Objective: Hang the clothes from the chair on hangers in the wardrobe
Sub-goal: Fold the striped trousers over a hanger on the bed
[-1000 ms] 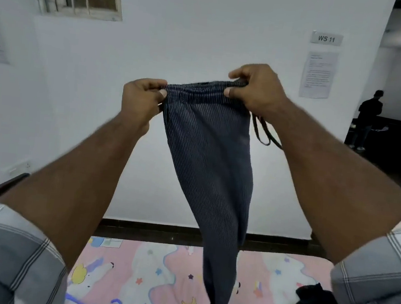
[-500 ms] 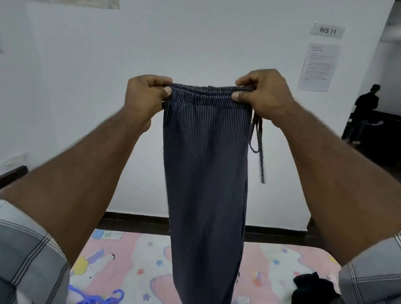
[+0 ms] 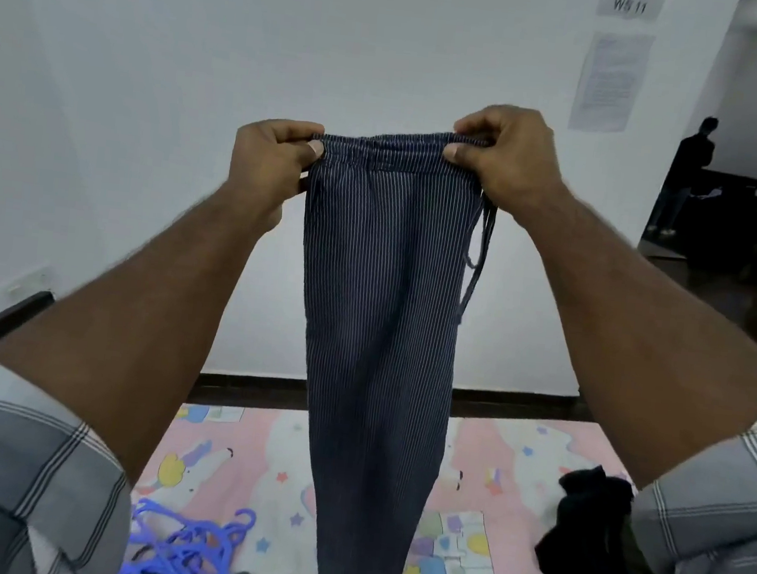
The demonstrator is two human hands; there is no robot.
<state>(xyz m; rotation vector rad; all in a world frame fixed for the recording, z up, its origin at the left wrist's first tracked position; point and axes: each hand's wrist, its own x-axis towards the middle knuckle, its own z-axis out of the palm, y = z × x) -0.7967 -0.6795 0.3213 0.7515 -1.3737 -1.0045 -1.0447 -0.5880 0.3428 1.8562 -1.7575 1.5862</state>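
Observation:
A pair of dark blue pinstriped trousers (image 3: 383, 315) hangs straight down in front of me, folded lengthwise, with its drawstring dangling on the right side. My left hand (image 3: 270, 161) pinches the left end of the waistband. My right hand (image 3: 505, 153) pinches the right end, at about the same height. The trouser hem ends just above the bed. Several blue plastic hangers (image 3: 186, 547) lie in a heap on the bed at the lower left. No wardrobe or chair is in view.
A bed with a pink cartoon-print sheet (image 3: 508, 459) lies below. Dark clothes (image 3: 590, 519) are piled on its right side. A white wall stands behind. On the far right a doorway opens on a dim room where a person (image 3: 687, 174) stands.
The trousers have stopped swinging and now hang straight and flat. Both hands have dropped a little in the view with the waistband still stretched between them.

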